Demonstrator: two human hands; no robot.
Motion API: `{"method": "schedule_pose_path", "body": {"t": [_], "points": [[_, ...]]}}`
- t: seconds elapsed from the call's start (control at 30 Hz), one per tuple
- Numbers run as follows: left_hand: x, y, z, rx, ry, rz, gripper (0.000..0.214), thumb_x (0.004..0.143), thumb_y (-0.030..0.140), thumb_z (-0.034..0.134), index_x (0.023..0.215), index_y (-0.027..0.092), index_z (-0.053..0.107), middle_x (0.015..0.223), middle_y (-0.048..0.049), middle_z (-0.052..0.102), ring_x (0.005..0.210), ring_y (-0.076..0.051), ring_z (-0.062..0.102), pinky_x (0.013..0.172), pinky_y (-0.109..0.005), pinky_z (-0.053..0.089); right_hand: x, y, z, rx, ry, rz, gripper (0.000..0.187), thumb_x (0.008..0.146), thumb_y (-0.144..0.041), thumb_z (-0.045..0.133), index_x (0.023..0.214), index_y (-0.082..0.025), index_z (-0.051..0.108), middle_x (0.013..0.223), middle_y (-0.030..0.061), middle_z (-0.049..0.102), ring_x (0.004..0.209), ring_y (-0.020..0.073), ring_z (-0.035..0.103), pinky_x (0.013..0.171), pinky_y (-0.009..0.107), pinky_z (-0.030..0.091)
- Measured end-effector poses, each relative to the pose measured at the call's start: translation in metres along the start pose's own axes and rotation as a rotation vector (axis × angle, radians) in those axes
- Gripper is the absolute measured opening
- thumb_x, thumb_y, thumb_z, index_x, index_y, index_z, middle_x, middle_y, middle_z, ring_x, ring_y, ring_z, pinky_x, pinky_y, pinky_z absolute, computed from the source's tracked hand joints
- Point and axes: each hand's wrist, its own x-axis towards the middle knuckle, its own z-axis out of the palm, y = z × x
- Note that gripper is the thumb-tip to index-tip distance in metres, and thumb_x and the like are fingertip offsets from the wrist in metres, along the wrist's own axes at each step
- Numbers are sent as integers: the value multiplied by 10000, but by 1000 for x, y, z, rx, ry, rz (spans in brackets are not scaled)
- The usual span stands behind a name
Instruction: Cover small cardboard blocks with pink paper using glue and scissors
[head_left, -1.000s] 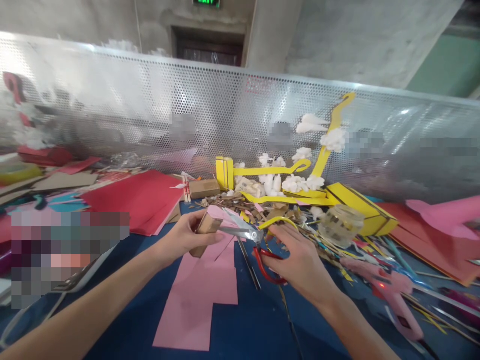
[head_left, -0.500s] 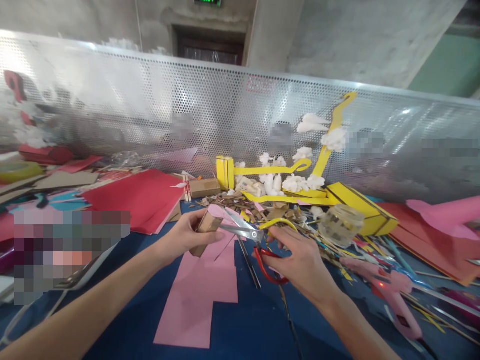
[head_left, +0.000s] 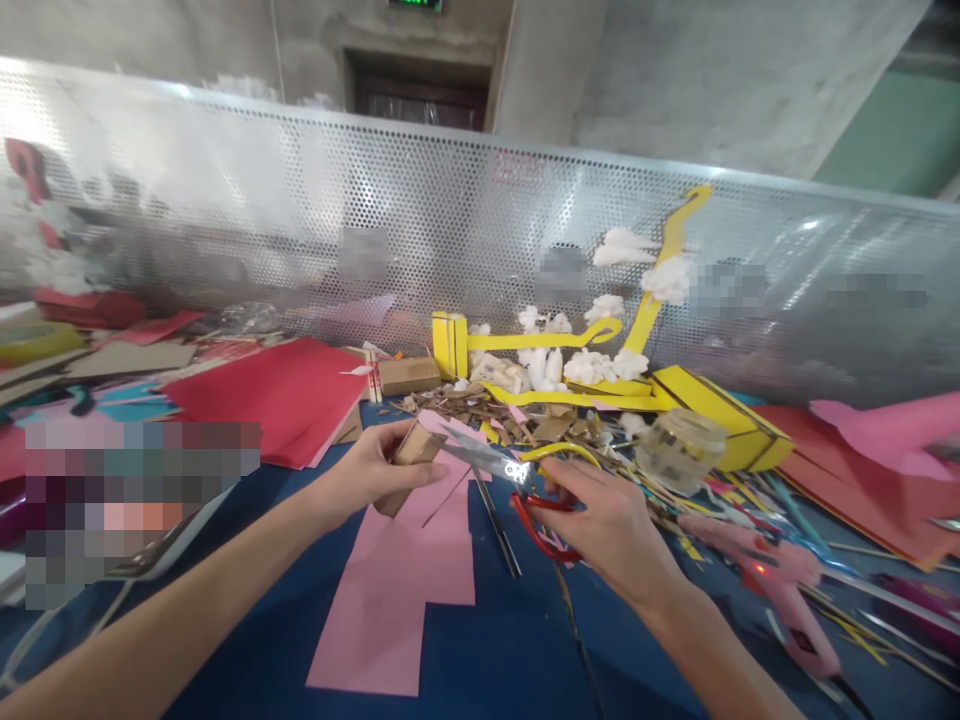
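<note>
My left hand [head_left: 373, 468] grips a small brown cardboard block [head_left: 414, 452], thumb on the near side and fingers behind. A strip of pink paper lies against the block's top edge. In my right hand [head_left: 600, 500] is a pair of scissors [head_left: 517, 472] with one yellow and one red handle loop. The blades point left, close together, with their tips beside the block; whether they touch it I cannot tell. Below my hands a cut sheet of pink paper [head_left: 382, 610] lies flat on the blue table. A dark, slim pen-like rod [head_left: 499, 525] lies right of the sheet.
Cardboard scraps [head_left: 457, 405] heap behind my hands. A clear jar [head_left: 682, 445], a yellow box [head_left: 720, 415] and a pink glue gun [head_left: 780, 580] with a red light lie right. Red paper [head_left: 270, 395] is left. A perforated metal screen [head_left: 450, 220] stands at the back.
The scissor blades, spread before, have come together, and the handle loops have drawn closer. My right hand has shifted slightly right. My left hand keeps the cardboard block in nearly the same place.
</note>
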Motion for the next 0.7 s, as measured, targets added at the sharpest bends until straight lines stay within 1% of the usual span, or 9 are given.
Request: {"method": "schedule_pose_path", "body": {"t": [0.17,0.33,0.5,0.57,0.6,0.63,0.7], "points": [[0,-3,-1,9,17,-5,367,762,414,854,1001,183,700,763,29,501,680,-112,429,613,-245,349,0,0,-1,-9,-11,-16,53,957,-207,631,963,-194,682,823,42,724,721,192,677,695,275,544],[1,-3,-2,16,14,-7,365,761,428,857,976,183,694,756,33,487,679,-107,420,618,-246,352,1,0,-1,-14,13,-47,95,969,-232,616,932,-181,688,784,39,717,671,185,671,634,265,514],[1,-2,-2,-5,13,-16,391,756,409,862,1024,175,700,785,24,524,696,-109,441,634,-248,371,0,0,-2,22,11,-10,121,957,-249,630,874,-184,689,707,18,682,611,169,639,592,254,469],[0,-1,-1,-22,21,-21,384,749,398,866,1009,170,699,795,21,542,701,-109,459,641,-247,383,-1,2,1,79,9,33,123,940,-270,651,854,-194,693,700,12,677,609,166,627,593,253,462],[0,-1,-1,-29,24,-22,381,746,399,868,999,170,697,799,20,550,702,-109,469,642,-246,389,-1,3,3,114,11,78,132,919,-292,677,827,-199,689,673,3,659,592,163,608,580,253,452],[0,-1,-1,-34,26,-22,381,745,402,869,992,172,694,804,19,559,705,-111,480,641,-246,394,-1,3,5,157,14,148,157,895,-321,707,796,-203,678,631,-9,630,564,158,579,554,253,436],[1,-2,0,-35,25,-7,387,749,414,864,995,177,682,810,18,573,703,-115,502,629,-245,400,0,2,9,281,23,335,232,840,-390,766,755,-208,649,567,-31,569,519,145,517,503,249,398]]}}
